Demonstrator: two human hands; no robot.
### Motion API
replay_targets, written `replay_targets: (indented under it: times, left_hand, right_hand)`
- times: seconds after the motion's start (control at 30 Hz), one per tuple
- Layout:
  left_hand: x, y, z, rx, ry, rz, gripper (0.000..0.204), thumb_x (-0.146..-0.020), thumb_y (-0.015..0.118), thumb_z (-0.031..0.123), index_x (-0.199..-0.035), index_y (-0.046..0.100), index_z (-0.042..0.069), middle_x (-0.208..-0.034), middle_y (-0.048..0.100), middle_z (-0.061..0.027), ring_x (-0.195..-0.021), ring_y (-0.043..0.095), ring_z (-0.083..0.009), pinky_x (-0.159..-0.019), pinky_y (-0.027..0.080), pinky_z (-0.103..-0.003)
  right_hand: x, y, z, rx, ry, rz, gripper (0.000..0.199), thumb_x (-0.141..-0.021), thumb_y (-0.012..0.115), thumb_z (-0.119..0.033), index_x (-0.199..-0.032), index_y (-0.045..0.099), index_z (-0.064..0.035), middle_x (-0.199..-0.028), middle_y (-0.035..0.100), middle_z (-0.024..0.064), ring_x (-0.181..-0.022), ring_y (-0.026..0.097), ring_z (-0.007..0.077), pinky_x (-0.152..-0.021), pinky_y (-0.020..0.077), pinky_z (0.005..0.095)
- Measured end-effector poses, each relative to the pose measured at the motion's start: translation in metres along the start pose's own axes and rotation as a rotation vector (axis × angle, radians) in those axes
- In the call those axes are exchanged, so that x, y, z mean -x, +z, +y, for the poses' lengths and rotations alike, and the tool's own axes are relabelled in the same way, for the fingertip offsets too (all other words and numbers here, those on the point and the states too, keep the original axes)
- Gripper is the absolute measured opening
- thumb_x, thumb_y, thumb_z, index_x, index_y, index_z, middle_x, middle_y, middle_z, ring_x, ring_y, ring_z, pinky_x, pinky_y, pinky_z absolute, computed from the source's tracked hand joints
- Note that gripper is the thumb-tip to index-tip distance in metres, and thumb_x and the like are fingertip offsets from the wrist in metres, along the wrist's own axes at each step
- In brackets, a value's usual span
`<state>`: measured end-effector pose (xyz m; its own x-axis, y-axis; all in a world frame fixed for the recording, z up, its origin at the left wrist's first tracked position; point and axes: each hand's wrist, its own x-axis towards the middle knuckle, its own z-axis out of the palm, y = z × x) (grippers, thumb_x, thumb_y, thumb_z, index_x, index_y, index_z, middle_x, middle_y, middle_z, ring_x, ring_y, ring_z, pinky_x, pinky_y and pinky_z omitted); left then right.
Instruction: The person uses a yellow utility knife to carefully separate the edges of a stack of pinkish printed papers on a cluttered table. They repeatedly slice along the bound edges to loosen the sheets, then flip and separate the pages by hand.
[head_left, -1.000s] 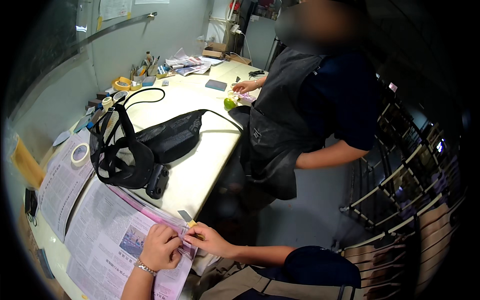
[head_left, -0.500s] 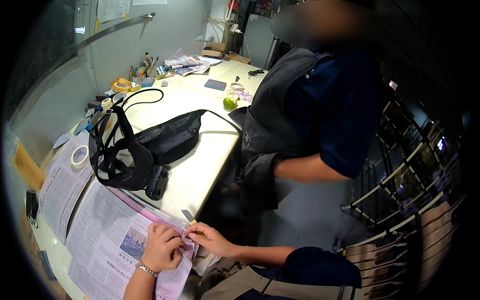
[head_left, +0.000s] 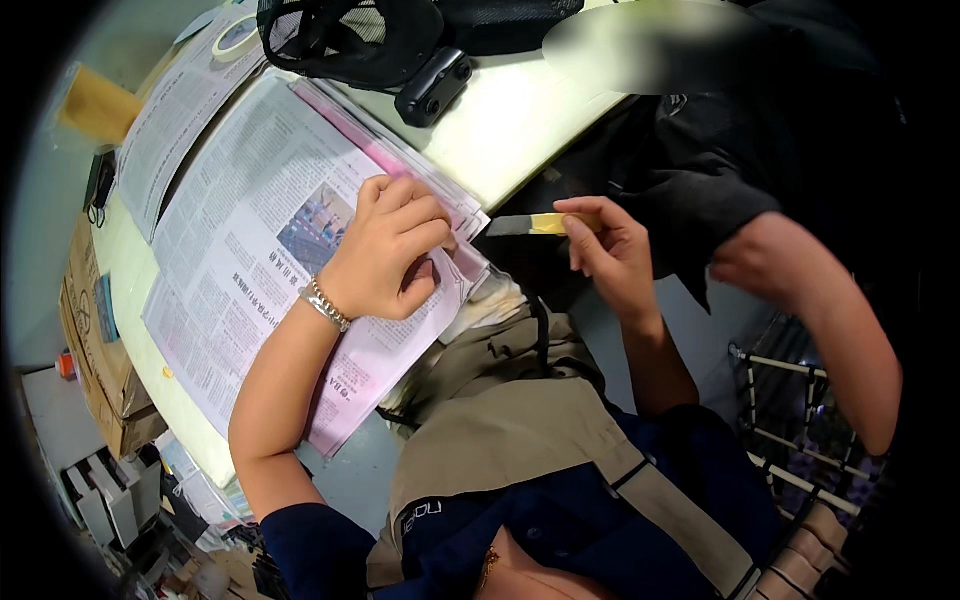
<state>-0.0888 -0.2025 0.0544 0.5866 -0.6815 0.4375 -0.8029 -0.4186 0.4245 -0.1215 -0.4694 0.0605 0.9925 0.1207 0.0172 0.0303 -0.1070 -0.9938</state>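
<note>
My left hand (head_left: 393,245), with a metal bracelet at the wrist, rests on the right edge of the newspaper stack (head_left: 235,200). Its fingers are curled under, and what they grip, if anything, is hidden beneath them. Off the paper's edge, my right hand (head_left: 617,255) pinches a small knife (head_left: 515,226) by its yellow handle. The grey blade points left, toward the newspaper corner and my left hand. Pinkish sheets show along the far edge of the stack.
Beyond the papers lies black mesh headgear (head_left: 345,45) with a dark camera unit (head_left: 433,88). A masking tape roll (head_left: 219,48) sits far left. Cardboard boxes (head_left: 100,340) stand beside the table. Another person's forearm (head_left: 825,310) reaches in at right, near my right hand.
The view has tipped down toward my lap. My right hand has drawn the knife away from the paper edge, to the right. My left hand stays on the newspaper. The other person's arm has shifted.
</note>
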Motion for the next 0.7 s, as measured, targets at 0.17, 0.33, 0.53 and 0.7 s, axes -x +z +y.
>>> replay_targets:
  times: [0.17, 0.33, 0.53, 0.7]
  left_hand:
    - [0.001, 0.002, -0.002, 0.022, 0.009, -0.027, 0.031, -0.050, 0.054, 0.006, -0.081, 0.057, 0.009, -0.088, 0.054, -0.0041, -0.094, 0.050, -0.0252, -0.089, 0.031, -0.043]
    - [-0.001, 0.001, 0.001, 0.018, 0.000, -0.041, 0.031, -0.051, 0.053, 0.006, -0.081, 0.058, 0.009, -0.089, 0.054, -0.0040, -0.094, 0.050, -0.0250, -0.090, 0.031, -0.044]
    - [0.000, 0.002, -0.002, 0.015, 0.000, -0.066, 0.033, -0.049, 0.055, 0.009, -0.082, 0.058, 0.008, -0.090, 0.054, -0.0063, -0.094, 0.051, -0.0268, -0.090, 0.031, -0.043]
    - [-0.001, 0.001, -0.001, 0.029, -0.013, -0.069, 0.033, -0.049, 0.054, 0.008, -0.082, 0.058, 0.008, -0.090, 0.054, -0.0063, -0.092, 0.050, -0.0268, -0.089, 0.032, -0.041]
  right_hand:
    - [-0.010, -0.003, 0.002, 0.043, 0.014, -0.037, 0.017, -0.091, 0.056, -0.010, -0.102, 0.065, -0.0008, -0.072, 0.059, -0.0009, -0.056, 0.046, 0.0014, -0.050, 0.0346, 0.0161]
    - [-0.020, 0.003, 0.002, 0.085, 0.015, -0.077, 0.016, -0.090, 0.058, -0.012, -0.099, 0.066, -0.0009, -0.075, 0.062, -0.0004, -0.061, 0.051, 0.0029, -0.054, 0.0399, 0.0179]
    - [-0.031, 0.002, -0.009, 0.180, 0.045, -0.231, 0.016, -0.089, 0.059, -0.012, -0.096, 0.065, 0.0015, -0.078, 0.063, 0.0010, -0.069, 0.056, 0.0050, -0.060, 0.0438, 0.0194]
    - [-0.044, 0.001, -0.017, 0.303, 0.020, -0.326, 0.018, -0.088, 0.061, -0.013, -0.092, 0.066, 0.0032, -0.072, 0.063, 0.0056, -0.065, 0.058, 0.0073, -0.060, 0.0458, 0.0221]
